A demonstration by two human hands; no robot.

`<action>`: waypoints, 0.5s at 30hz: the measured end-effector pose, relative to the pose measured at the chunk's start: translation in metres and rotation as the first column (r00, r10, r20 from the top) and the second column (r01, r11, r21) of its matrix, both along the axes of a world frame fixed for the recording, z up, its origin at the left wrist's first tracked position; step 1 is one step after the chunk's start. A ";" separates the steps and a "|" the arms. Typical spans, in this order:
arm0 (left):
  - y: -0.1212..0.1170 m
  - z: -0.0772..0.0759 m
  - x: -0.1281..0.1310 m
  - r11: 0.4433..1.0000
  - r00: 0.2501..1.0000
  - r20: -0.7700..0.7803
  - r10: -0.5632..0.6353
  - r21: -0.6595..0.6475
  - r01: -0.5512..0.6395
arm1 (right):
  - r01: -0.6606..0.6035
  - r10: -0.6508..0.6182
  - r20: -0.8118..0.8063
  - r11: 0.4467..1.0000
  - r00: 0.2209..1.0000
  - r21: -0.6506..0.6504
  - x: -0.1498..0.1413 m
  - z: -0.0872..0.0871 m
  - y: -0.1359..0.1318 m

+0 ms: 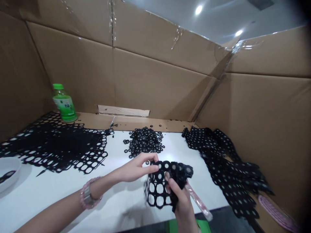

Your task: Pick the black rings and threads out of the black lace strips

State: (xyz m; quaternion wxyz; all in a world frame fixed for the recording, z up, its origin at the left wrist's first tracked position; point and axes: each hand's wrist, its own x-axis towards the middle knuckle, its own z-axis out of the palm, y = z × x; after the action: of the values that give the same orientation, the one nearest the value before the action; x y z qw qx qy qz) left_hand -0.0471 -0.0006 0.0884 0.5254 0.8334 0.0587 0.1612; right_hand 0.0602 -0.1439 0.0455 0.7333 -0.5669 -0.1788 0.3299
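Observation:
My right hand is closed around a bunched black perforated sheet, its thumb pressed near the upper rows. Ring-shaped pieces sit in the upper rows of this sheet, while the lower left rows are open holes. My left hand pinches the sheet's upper left edge between thumb and fingers; whether a single ring is in that pinch I cannot tell. A pinkish clear plastic stick shows behind my right hand, and it is unclear whether I hold it. Just beyond my hands lies a pile of small black rings.
Black mesh with open holes spreads at the left, beside a white bowl and a green bottle. More black sheets lie at the right near a pink ribbed object. Cardboard walls enclose the white table.

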 end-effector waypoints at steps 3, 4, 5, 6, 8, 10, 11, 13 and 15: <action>0.001 0.007 -0.002 0.997 0.998 -0.008 -0.065 0.029 0.065 | 0.006 0.000 0.102 0.998 0.995 -0.059 -0.001 0.002 -0.002; 0.001 0.009 -0.003 0.995 0.996 -0.014 -0.090 0.038 0.090 | -0.007 0.016 0.113 0.997 0.993 -0.076 -0.001 0.002 -0.002; 0.000 0.009 -0.003 0.994 0.995 -0.020 -0.097 0.048 0.098 | -0.038 0.047 0.107 0.996 0.993 -0.086 0.000 0.002 -0.001; -0.001 0.009 -0.003 0.994 0.996 -0.027 -0.083 0.062 0.085 | -0.063 0.070 0.092 0.995 0.993 -0.081 0.000 0.002 -0.001; -0.004 0.008 -0.002 0.994 1.000 -0.017 0.014 0.109 -0.012 | -0.070 0.071 0.029 0.997 0.997 -0.042 0.001 0.001 0.002; -0.007 0.005 -0.001 0.961 0.982 0.058 0.180 0.201 -0.188 | -0.032 0.031 -0.084 0.999 0.996 -0.001 0.001 0.000 0.004; -0.009 0.004 -0.001 0.925 0.961 0.115 0.252 0.264 -0.274 | -0.015 0.016 -0.147 1.000 0.989 0.011 0.000 0.001 0.005; -0.014 0.001 -0.001 0.841 0.933 0.216 0.288 0.409 -0.354 | -0.012 0.020 -0.246 0.999 0.969 0.033 -0.002 0.002 0.007; -0.017 0.000 -0.002 0.774 0.947 0.248 0.203 0.552 -0.311 | -0.031 0.042 -0.283 0.998 0.958 0.046 -0.004 0.004 0.007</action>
State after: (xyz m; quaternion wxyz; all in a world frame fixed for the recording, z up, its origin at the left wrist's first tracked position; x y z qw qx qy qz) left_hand -0.0489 -0.0177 0.0882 0.2197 0.9207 0.0739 0.3141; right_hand 0.0559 -0.1368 0.0494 0.7568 -0.4950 -0.0889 0.4176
